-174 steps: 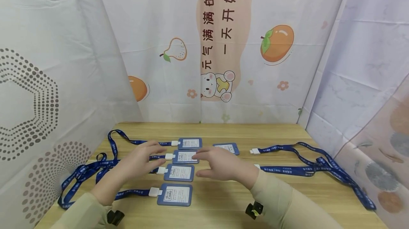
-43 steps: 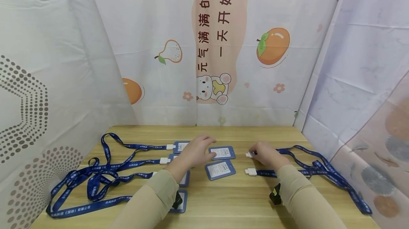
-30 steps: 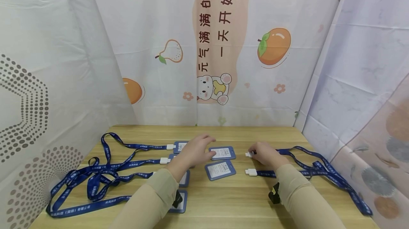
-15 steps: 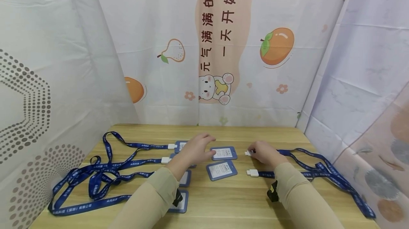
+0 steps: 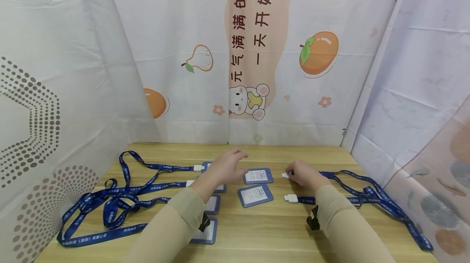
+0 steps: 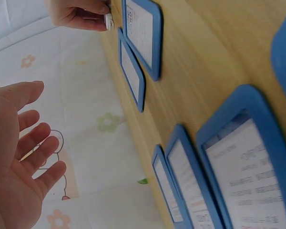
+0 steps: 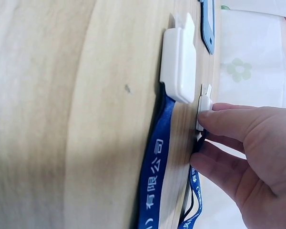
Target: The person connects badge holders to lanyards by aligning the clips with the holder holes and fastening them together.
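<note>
My left hand [image 5: 224,170] hovers above the table, just left of two loose blue card holders, the far one [image 5: 258,175] and the near one [image 5: 256,195]. In the left wrist view that hand [image 6: 15,160] holds nothing, its fingers loosely bent. With thumb and fingers my right hand [image 5: 304,174] pinches the white clip [image 7: 204,109] of a blue lanyard [image 5: 354,181] at the right. A second white clip [image 5: 291,198], on another blue lanyard, lies nearer me, untouched. Both clips point left toward the loose holders, apart from them.
Several card holders, among them the nearest one [image 5: 205,232], lie in a column at the left, partly hidden by my left arm. Their blue lanyards [image 5: 92,236] spread in loops to the left edge. A patterned curtain [image 5: 183,104] stands behind the wooden table [image 5: 264,234].
Since the earliest frame, a second loose card holder has appeared in the middle. My right hand has moved right and taken hold of a clip. Lately my left hand has risen slightly.
</note>
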The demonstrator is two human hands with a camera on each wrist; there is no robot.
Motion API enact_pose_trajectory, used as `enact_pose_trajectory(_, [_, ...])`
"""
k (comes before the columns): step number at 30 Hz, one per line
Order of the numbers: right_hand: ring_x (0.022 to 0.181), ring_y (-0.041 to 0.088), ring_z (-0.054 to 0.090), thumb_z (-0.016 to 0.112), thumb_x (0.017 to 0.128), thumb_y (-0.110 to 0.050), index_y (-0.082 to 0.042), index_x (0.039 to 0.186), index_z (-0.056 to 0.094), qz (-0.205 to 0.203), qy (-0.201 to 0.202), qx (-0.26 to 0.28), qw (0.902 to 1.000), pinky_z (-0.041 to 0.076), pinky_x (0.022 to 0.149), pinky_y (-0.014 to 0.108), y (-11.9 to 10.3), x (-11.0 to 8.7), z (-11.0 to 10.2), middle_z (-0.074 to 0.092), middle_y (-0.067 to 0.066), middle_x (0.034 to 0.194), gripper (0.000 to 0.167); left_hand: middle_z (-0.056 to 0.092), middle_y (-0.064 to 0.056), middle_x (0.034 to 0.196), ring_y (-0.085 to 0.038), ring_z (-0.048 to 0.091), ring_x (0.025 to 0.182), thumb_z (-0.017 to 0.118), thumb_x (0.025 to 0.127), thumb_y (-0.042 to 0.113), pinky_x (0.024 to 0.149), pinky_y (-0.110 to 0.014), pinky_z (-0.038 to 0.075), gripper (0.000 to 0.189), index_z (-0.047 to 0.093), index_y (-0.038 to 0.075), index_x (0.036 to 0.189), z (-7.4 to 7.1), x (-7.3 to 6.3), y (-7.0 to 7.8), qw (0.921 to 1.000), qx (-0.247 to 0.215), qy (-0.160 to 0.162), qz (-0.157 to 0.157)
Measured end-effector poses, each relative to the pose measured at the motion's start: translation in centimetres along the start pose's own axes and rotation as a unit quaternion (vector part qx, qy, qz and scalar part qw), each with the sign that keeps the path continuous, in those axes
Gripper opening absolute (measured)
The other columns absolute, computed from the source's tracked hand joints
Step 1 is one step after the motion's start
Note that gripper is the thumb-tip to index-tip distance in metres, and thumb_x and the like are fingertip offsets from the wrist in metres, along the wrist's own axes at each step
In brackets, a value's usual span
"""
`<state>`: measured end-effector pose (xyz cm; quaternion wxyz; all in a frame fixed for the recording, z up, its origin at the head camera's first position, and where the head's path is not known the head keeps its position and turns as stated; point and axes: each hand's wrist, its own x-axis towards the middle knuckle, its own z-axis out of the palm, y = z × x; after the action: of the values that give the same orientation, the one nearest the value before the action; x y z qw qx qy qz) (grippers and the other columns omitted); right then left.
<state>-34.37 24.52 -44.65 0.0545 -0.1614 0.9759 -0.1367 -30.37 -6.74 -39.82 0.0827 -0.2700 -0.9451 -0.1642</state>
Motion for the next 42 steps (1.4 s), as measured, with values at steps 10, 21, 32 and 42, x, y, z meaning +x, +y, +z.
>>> enact_pose_trajectory(10, [0.099,0.024,0.064,0.073,0.093,-0.004,-0.005,0.114,0.077,0.000,-0.004,0.000,1.0000,0.052,0.094,0.052,0.2,0.3,0.0,0.071,0.011,0.113,0.021,0.054,-0.002,0.145,-0.023,0.052,0.132,0.071,0.095,0.038,0.106,-0.044,0.046,0.053,0.058,0.021,0.143,0.0,1.6,-0.3,0.9996,0.002,-0.022,-0.020])
enact_pose_trajectory(21, [0.092,0.022,0.062,0.074,0.092,-0.004,-0.006,0.110,0.078,0.002,-0.007,-0.009,0.9999,0.053,0.092,0.050,0.1,0.2,-0.3,0.072,0.010,0.110,0.019,0.052,-0.003,0.149,-0.025,0.047,0.138,0.071,0.095,0.043,0.111,-0.046,0.040,0.053,0.060,0.020,0.141,0.8,3.4,-0.8,0.9980,0.007,-0.051,-0.037])
enact_pose_trajectory(32, [0.089,0.020,0.061,0.074,0.092,-0.004,-0.006,0.110,0.078,0.011,-0.010,-0.004,0.9999,0.054,0.090,0.048,0.2,0.1,-0.4,0.072,0.009,0.109,0.018,0.062,-0.003,0.136,-0.025,0.055,0.128,0.076,0.090,0.031,0.107,-0.044,0.044,0.046,0.067,0.015,0.133,2.6,4.1,-0.9,0.9914,-0.010,-0.118,-0.056])
enact_pose_trajectory(42, [0.080,0.018,0.058,0.076,0.090,-0.005,-0.008,0.107,0.080,0.008,-0.001,0.000,1.0000,0.054,0.077,0.039,0.2,0.2,-0.5,0.073,0.006,0.104,0.018,0.070,-0.001,0.114,-0.020,0.064,0.105,0.078,0.086,0.021,0.098,-0.040,0.050,0.036,0.074,0.013,0.120,4.6,4.0,-0.9,0.9871,0.013,-0.150,-0.054])
